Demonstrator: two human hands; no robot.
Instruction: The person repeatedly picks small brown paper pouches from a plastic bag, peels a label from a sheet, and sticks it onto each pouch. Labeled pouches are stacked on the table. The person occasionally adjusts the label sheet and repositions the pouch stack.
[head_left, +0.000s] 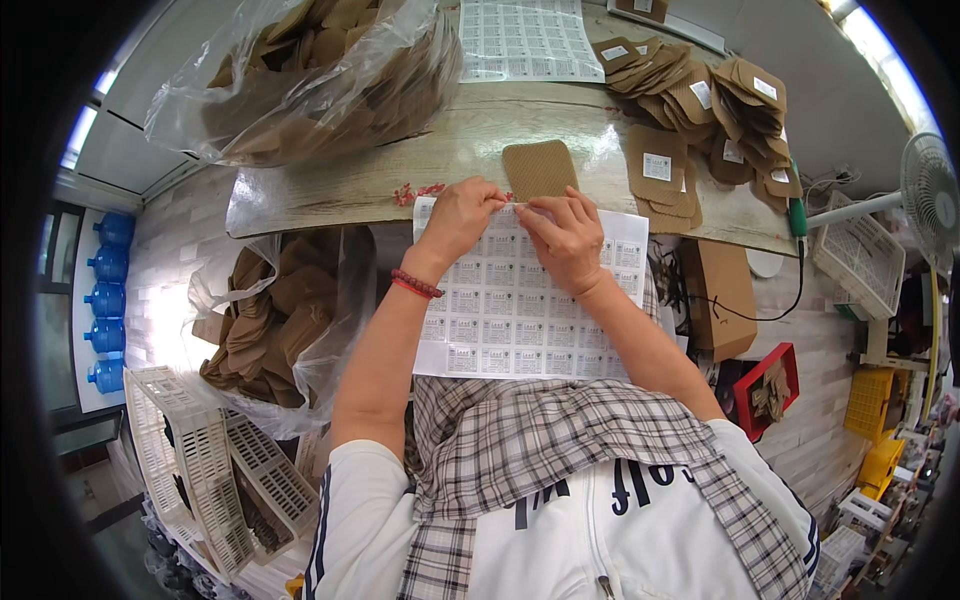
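We see both hands at the top edge of a label sheet [520,300] that hangs off the table [400,175] edge onto the lap. The left hand [458,217] pinches at the sheet's top edge, fingers closed on it (a label perhaps; too small to tell). The right hand [562,235] presses fingertips on the sheet beside it. A brown pad [540,168] lies just beyond the hands, with labelled pads [700,110] piled to the right.

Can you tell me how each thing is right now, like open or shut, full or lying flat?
Left hand: pinching at the label sheet's top edge.
Right hand: fingers pinching the same edge.
Label sheet: flat, overhanging the table.
Brown pad: lying flat, unlabelled.
Labelled pads: piled loosely.
Bag: open, full of pads.
Fan: upright.
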